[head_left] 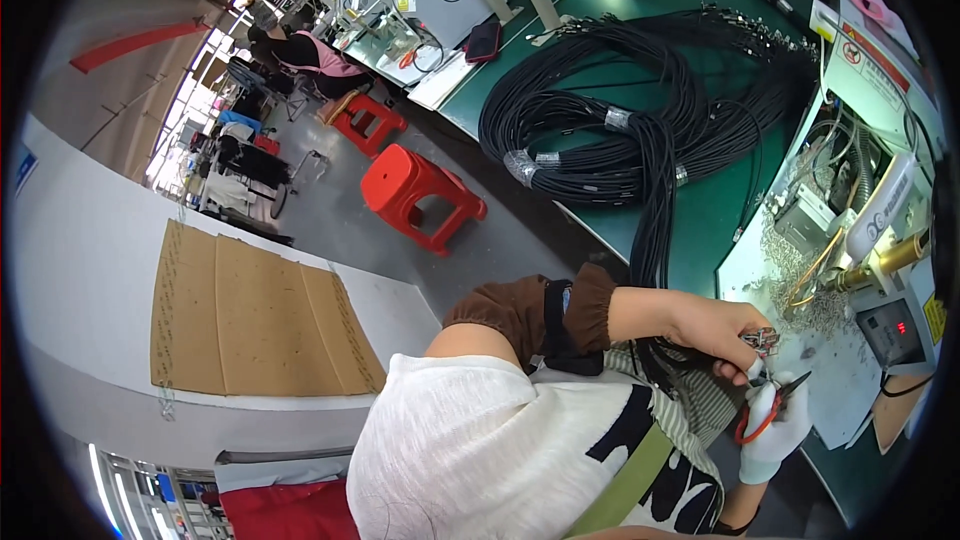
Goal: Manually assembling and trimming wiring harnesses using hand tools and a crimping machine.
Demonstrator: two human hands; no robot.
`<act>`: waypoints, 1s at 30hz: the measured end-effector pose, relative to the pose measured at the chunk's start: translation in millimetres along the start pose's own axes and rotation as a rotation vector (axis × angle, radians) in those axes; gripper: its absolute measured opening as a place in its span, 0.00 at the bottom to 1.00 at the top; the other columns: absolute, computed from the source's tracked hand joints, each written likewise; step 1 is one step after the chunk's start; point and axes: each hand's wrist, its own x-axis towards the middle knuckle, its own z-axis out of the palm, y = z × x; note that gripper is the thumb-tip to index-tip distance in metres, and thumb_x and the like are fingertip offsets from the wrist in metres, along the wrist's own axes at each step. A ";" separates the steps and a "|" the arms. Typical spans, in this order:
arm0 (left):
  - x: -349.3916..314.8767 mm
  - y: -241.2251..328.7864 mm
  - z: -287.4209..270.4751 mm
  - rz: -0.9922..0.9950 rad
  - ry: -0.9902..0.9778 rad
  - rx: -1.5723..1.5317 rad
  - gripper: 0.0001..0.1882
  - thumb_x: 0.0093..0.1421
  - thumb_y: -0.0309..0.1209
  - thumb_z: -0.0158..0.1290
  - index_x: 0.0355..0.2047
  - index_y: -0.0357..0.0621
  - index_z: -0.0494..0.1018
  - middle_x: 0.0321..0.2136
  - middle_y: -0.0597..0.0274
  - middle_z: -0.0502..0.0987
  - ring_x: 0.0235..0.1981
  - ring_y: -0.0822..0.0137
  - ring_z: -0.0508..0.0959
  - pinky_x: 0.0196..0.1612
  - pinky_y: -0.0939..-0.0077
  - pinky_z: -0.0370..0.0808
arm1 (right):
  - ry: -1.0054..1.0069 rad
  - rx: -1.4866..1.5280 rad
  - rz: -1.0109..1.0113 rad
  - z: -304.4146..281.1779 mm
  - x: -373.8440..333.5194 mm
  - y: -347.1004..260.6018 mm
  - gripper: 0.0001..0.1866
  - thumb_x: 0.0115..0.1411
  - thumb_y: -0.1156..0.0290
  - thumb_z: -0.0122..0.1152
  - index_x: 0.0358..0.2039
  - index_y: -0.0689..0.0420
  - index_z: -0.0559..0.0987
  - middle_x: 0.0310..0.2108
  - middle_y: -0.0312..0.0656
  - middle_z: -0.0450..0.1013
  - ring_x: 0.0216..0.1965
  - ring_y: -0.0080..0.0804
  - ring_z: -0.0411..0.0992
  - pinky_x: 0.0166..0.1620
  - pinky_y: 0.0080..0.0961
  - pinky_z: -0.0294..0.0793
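My left hand (715, 328), bare below a brown sleeve cover, is closed round a bundle of black cables (652, 230). Their metal-tipped ends (762, 340) stick out past its fingers. Right beside it, my right hand (778, 432) wears a white glove and grips a pair of scissors (762, 418) with red handles. The dark blades point away from the glove, close to the fingers of my left hand. From my left hand the cables run back up over the table edge to a large coiled heap (590, 140).
The coils lie on a green table (720, 230). At right stands a machine (890, 325) with a red display, amid scattered metal bits (790, 270). A red stool (415, 195) and a seated person in pink (325, 55) are beyond the table's left side. A phone (483, 41) lies farther back.
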 end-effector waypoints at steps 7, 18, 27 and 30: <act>10.1 5.0 6.5 -0.044 0.005 0.020 0.06 0.53 0.23 0.51 0.32 0.37 0.69 0.22 0.63 0.75 0.20 0.78 0.70 0.23 0.84 0.66 | -0.153 -0.310 -0.313 -19.5 12.8 -8.2 0.06 0.55 0.83 0.53 0.35 0.65 0.74 0.25 0.42 0.72 0.24 0.25 0.70 0.30 0.20 0.69; 17.4 5.9 23.7 0.390 0.447 0.658 0.10 0.48 0.24 0.54 0.30 0.36 0.68 0.19 0.59 0.71 0.22 0.70 0.70 0.26 0.73 0.67 | 0.028 -0.849 -0.305 -10.4 11.6 -39.0 0.15 0.51 0.76 0.62 0.41 0.61 0.77 0.25 0.47 0.71 0.26 0.45 0.71 0.31 0.33 0.71; 24.1 23.0 34.3 0.251 0.448 0.620 0.11 0.48 0.23 0.56 0.32 0.39 0.68 0.21 0.67 0.69 0.25 0.80 0.69 0.27 0.81 0.68 | -0.023 -0.883 -0.141 -21.0 17.6 -54.0 0.17 0.50 0.70 0.63 0.42 0.54 0.77 0.26 0.43 0.72 0.25 0.42 0.71 0.29 0.34 0.70; 17.2 23.0 30.9 0.211 0.455 0.679 0.12 0.49 0.22 0.56 0.34 0.39 0.69 0.23 0.65 0.72 0.25 0.78 0.72 0.29 0.82 0.70 | -0.035 -0.726 -0.138 -16.3 12.2 -45.7 0.14 0.51 0.70 0.63 0.40 0.55 0.77 0.22 0.41 0.70 0.21 0.40 0.70 0.25 0.31 0.68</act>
